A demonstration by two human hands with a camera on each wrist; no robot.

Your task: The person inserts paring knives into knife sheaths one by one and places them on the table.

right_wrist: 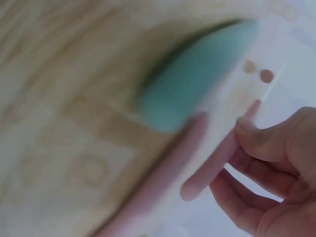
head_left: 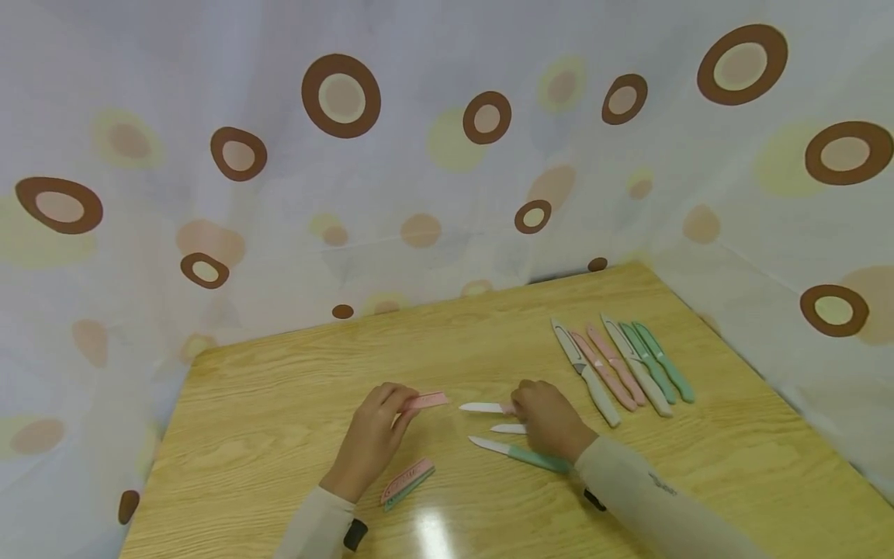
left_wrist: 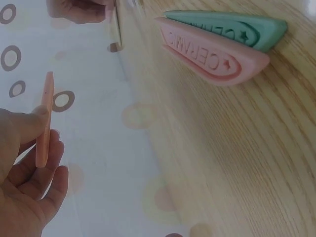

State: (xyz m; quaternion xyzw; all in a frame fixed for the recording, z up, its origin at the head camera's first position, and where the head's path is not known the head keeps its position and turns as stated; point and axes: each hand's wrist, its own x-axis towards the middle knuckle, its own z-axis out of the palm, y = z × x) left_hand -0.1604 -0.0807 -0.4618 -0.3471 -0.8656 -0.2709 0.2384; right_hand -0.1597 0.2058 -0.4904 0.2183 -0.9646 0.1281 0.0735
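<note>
My left hand (head_left: 369, 444) pinches a pink knife sheath (head_left: 429, 401) between thumb and fingers, its right end facing the knife. In my right hand (head_left: 555, 423) is a pink-handled knife (head_left: 482, 407), its bare white blade pointing left towards the sheath with a small gap between them. Beneath and beside that hand lie another white-bladed knife (head_left: 508, 428), its pink handle (right_wrist: 163, 177) showing in the right wrist view, and a green-handled knife (head_left: 536, 459). Near my left wrist, a pink sheath (left_wrist: 212, 57) lies against a green sheath (left_wrist: 271, 32) on the table.
On the right of the wooden table (head_left: 279, 404) lies a row of several sheathed knives: a white-handled one (head_left: 599, 397), pink ones (head_left: 624, 380), another white one (head_left: 649, 382) and green ones (head_left: 672, 374). A patterned curtain (head_left: 419, 171) hangs behind the table.
</note>
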